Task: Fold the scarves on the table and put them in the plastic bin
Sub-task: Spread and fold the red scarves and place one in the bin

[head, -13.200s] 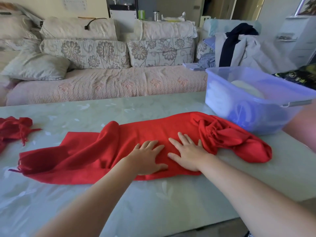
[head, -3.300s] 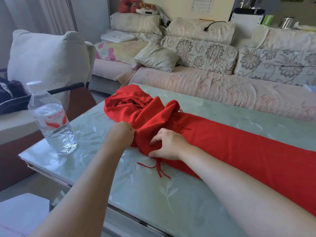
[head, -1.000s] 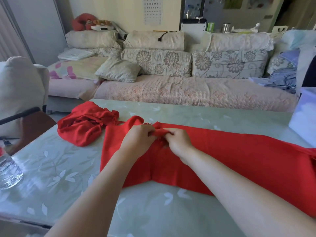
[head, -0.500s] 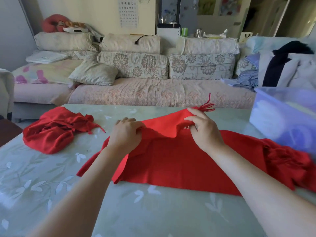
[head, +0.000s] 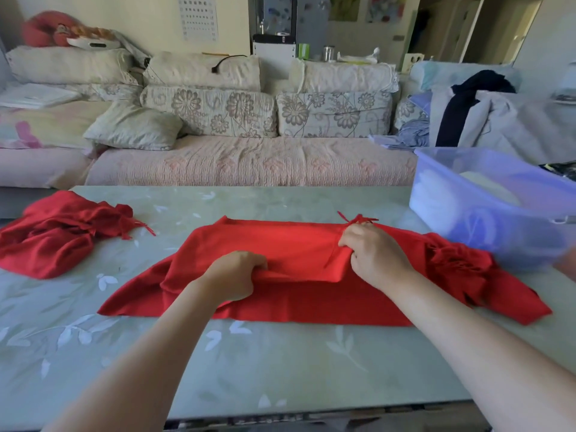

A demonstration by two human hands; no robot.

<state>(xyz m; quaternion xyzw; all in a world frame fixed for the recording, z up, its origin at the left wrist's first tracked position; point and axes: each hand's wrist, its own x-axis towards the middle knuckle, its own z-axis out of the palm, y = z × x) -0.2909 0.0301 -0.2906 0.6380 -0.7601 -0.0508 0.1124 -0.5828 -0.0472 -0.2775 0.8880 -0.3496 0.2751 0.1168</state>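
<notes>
A long red scarf (head: 280,244) lies across the middle of the table (head: 280,363), its left part doubled over onto the rest. My left hand (head: 233,275) grips the near edge of the folded layer. My right hand (head: 374,254) pinches the fringed end of that layer, with red tassels sticking out past the fingers. The scarf's right end is bunched beside the translucent blue plastic bin (head: 486,207) at the table's right. A second red scarf (head: 56,235) sits crumpled at the table's left.
A sofa (head: 243,160) with floral cushions runs behind the table. Clothes (head: 473,113) are piled at its right end. Pale folded items show inside the bin. The table's near edge runs along the bottom of the view.
Both hands have carried the scarf's fringed end to the right and lowered it onto the rest of the scarf. The lifted layer now lies flat, and the view has shifted right.
</notes>
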